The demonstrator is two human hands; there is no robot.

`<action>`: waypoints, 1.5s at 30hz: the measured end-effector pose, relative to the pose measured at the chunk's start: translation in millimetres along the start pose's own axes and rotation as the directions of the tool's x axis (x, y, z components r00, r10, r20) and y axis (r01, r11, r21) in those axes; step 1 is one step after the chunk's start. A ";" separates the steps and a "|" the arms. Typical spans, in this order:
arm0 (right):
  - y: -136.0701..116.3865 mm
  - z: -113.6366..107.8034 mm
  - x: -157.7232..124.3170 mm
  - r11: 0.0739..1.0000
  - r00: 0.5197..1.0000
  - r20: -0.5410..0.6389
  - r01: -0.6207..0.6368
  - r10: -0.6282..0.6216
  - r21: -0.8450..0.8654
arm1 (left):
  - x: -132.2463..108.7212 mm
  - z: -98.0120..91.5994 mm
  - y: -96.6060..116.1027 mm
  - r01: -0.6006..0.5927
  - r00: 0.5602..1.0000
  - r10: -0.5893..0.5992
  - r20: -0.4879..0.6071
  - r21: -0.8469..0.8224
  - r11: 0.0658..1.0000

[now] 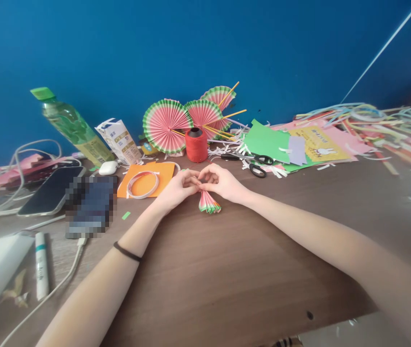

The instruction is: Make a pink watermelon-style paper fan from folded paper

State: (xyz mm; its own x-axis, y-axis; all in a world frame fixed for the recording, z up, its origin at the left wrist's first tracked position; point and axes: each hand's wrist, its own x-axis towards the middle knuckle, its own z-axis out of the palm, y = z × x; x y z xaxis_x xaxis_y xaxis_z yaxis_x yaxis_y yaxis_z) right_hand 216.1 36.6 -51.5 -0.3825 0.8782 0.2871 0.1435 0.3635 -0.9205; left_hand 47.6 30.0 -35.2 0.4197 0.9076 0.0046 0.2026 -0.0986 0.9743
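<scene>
A small pleated paper fan (209, 202), pink with a green and white edge, hangs with its flared end toward me. My left hand (180, 187) and my right hand (223, 183) meet over its narrow part, fingertips pinched together around the folds. The upper part of the fan is mostly hidden behind the fingers. Just beyond the hands stands a red spool of thread (197, 147). Finished round pleated fans (166, 126) in the same colours lean against the wall behind the spool, with yellow sticks.
Black-handled scissors (258, 169) lie among paper scraps, near green paper sheets (268, 144). On the left are a tape roll (130, 185) on orange paper (165, 173), a tilted green bottle (77, 127), a carton (120, 140), phones (51, 193) and a marker (41, 267).
</scene>
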 end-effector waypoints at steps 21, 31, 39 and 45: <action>0.0 -10.8 12.2 0.944 0.962 0.133 -0.263 0.240 0.198 | -2.3 4.5 -0.7 -0.137 0.990 0.142 -0.008 0.195 0.971; -11.9 -20.7 14.9 0.919 0.903 0.329 -0.349 0.276 0.187 | -4.7 11.3 0.7 -0.192 0.981 0.183 0.058 0.290 0.938; -15.2 -16.1 14.8 0.928 0.911 0.279 -0.349 0.304 0.129 | -3.4 15.1 -1.5 -0.184 0.982 0.167 0.092 0.229 0.956; -5.8 -18.4 11.7 0.915 0.946 0.209 -0.301 0.250 0.268 | -2.4 14.7 -0.9 -0.144 0.988 0.138 0.070 0.087 0.986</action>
State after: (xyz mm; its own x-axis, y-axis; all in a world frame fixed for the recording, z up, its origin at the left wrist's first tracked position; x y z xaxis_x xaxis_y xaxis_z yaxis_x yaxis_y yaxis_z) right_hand 227.6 50.4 -37.9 -0.5163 0.8563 -0.0135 0.0022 -0.0145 -0.9999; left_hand 59.4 21.9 -39.4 0.5046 0.8545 0.1231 0.2166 -0.2633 0.9401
